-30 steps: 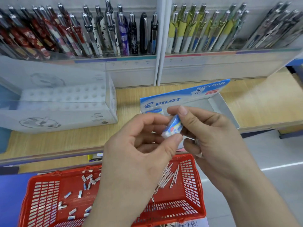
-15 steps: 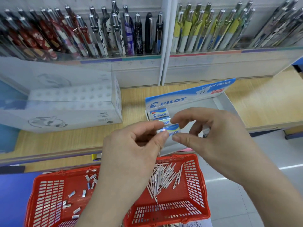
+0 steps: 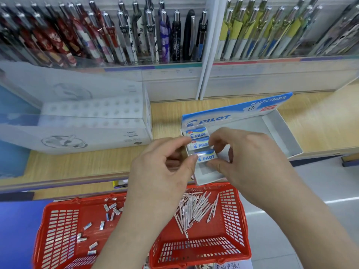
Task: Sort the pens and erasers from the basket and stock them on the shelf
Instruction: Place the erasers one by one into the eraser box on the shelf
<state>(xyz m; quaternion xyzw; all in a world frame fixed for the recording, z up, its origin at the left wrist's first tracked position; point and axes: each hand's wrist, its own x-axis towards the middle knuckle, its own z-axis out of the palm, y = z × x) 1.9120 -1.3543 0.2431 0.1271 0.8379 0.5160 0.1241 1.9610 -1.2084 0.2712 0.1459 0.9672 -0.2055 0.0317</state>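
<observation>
Down on the wooden shelf (image 3: 320,125) stood an open Pilot display box (image 3: 233,111), and at its left end sat a column of 3 erasers in blue and white sleeves. The far eraser (image 3: 197,133) and the middle eraser (image 3: 200,145) lay flat and touching. The nearest eraser (image 3: 206,157) lined up just below them, though whether it rested on the box floor could not be told. Both hands held that 1. The left hand (image 3: 161,171) pinched its left end and the right hand (image 3: 246,158) pinched its right end, each with thumb and forefinger, the other fingers curled. The rest of the box showed bare grey floor.

Below the shelf, a red basket (image 3: 240,220) held 2 groups: loose erasers (image 3: 101,226) scattered on its left side, too small to count surely, and a heap of white pens (image 3: 194,208) on its right, overlapping too much to count. Left of the Pilot box stood 1 white holed box (image 3: 93,111). Behind, 2 racks of upright pens (image 3: 136,35) lined the back.
</observation>
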